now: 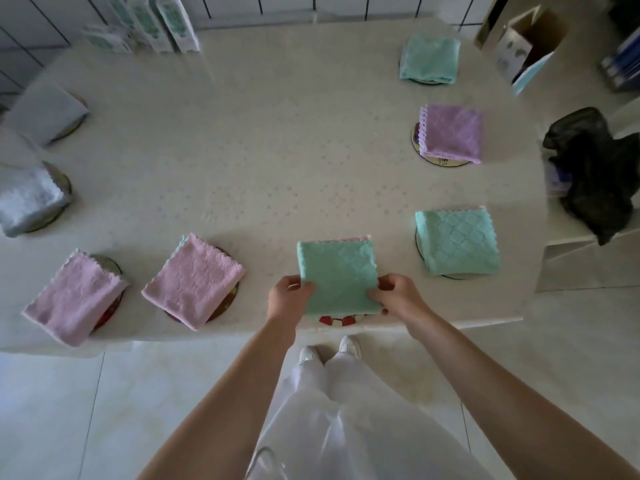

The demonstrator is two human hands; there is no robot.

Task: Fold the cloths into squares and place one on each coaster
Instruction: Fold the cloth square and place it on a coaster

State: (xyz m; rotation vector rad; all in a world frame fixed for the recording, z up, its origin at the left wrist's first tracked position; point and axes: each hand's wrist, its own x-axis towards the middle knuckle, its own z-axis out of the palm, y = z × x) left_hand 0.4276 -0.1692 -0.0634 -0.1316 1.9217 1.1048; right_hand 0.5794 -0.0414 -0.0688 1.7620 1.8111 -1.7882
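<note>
A green cloth (337, 271) folded into a square lies at the table's near edge over a red-and-white coaster (341, 320), of which only the front rim shows. My left hand (289, 296) pinches its left edge and my right hand (396, 294) pinches its right edge. Other folded cloths lie on coasters: two pink ones (74, 296) (194, 278) at near left, a green one (457, 242) at near right, a purple one (452, 133) and a green one (429, 57) farther right, two pale blue-grey ones (29, 199) (46, 112) at the left.
The table (259, 150) has a white patterned cover. Boxes (149, 24) stand at its far left corner. A black bag (592, 171) lies on a white seat to the right, and an open carton (523, 43) stands at far right. My feet are below the near edge.
</note>
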